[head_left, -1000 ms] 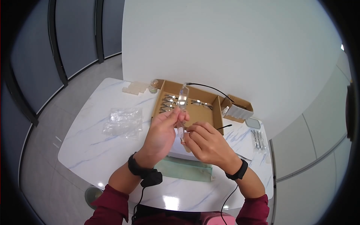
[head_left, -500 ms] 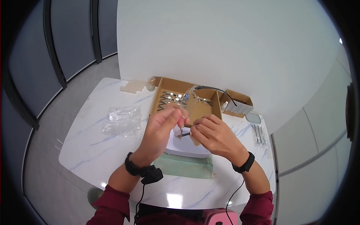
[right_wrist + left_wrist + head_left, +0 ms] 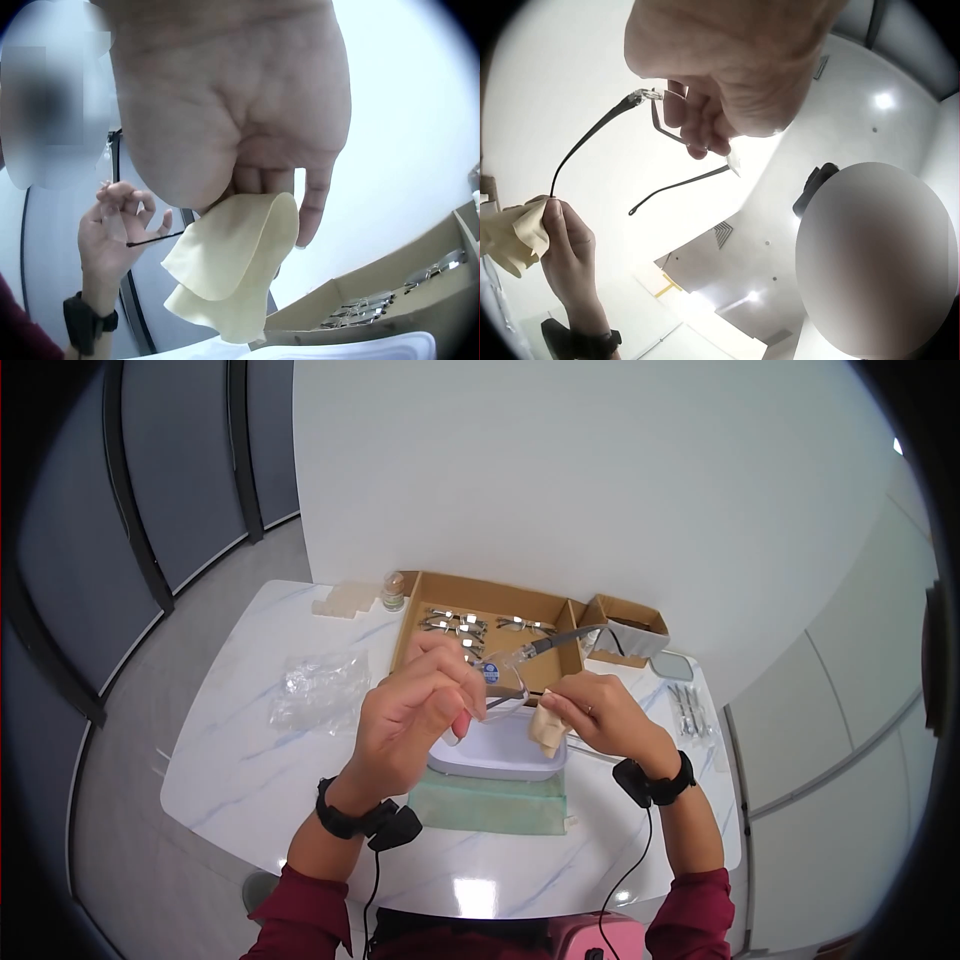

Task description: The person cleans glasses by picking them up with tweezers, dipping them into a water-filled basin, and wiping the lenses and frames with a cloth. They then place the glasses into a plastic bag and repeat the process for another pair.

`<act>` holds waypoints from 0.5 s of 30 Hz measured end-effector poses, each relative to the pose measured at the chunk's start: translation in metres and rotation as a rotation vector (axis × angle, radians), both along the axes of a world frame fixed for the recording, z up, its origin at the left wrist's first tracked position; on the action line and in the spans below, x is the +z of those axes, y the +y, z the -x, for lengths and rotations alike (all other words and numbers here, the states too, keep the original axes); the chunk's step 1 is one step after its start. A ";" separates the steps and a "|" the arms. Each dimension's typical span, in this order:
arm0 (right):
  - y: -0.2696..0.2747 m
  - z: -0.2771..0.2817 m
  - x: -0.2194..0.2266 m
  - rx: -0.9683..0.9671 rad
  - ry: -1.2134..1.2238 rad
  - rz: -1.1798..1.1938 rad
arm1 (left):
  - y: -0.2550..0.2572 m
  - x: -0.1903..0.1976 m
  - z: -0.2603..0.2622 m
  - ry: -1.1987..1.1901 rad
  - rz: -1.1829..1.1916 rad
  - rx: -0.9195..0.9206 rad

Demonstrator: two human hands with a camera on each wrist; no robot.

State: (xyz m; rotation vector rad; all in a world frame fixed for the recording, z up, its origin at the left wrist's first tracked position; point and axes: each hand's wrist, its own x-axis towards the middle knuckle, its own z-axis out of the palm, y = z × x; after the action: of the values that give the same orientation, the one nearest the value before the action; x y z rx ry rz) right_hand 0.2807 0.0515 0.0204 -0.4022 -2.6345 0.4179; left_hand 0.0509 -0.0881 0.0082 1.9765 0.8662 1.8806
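We seem mid-wipe, our left hand (image 3: 405, 725) pinching the glasses (image 3: 560, 641), our right hand (image 3: 612, 715) gripping the cloth (image 3: 546, 731); the next stroke likely calls for light, steady support.

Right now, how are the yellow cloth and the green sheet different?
The yellow cloth is pinched in the right hand, while the green sheet lies on the table. The cloth hangs in folds; the sheet is spread nearly flat. The cloth also looks smaller than the sheet. Both look thin.
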 end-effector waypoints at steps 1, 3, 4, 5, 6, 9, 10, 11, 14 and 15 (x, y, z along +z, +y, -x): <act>-0.001 -0.003 -0.001 -0.051 -0.002 0.162 | 0.000 -0.002 -0.001 0.003 -0.003 -0.002; 0.000 -0.012 -0.004 -0.129 0.037 0.264 | 0.002 -0.008 -0.003 -0.197 0.090 -0.054; 0.002 -0.016 -0.007 -0.207 0.073 0.369 | 0.002 -0.009 -0.001 -0.197 0.088 -0.050; 0.006 -0.022 -0.014 -0.204 0.074 0.368 | 0.003 -0.011 0.001 -0.267 0.098 -0.074; 0.011 -0.028 -0.022 -0.271 0.225 0.467 | 0.003 -0.011 0.003 -0.337 0.107 -0.100; 0.009 -0.035 -0.033 -0.377 0.584 0.609 | 0.003 -0.007 0.004 -0.508 0.239 -0.119; 0.006 -0.036 -0.037 -0.419 0.795 0.650 | 0.005 -0.007 0.003 -0.512 0.240 -0.113; -0.004 -0.036 -0.035 -0.429 0.890 0.658 | 0.008 -0.008 0.003 -0.569 0.266 -0.112; -0.052 -0.012 -0.017 -0.534 1.012 0.249 | 0.017 -0.011 -0.005 -0.690 0.307 -0.134; -0.056 -0.006 -0.020 -0.397 0.922 0.021 | 0.019 -0.012 -0.008 -0.753 0.318 -0.160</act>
State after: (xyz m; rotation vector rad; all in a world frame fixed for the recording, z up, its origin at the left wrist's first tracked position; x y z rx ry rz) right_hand 0.2868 -0.0050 0.0008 -0.5567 -1.6151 0.3743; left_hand 0.0589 -0.0687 -0.0041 0.9876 0.6870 2.0000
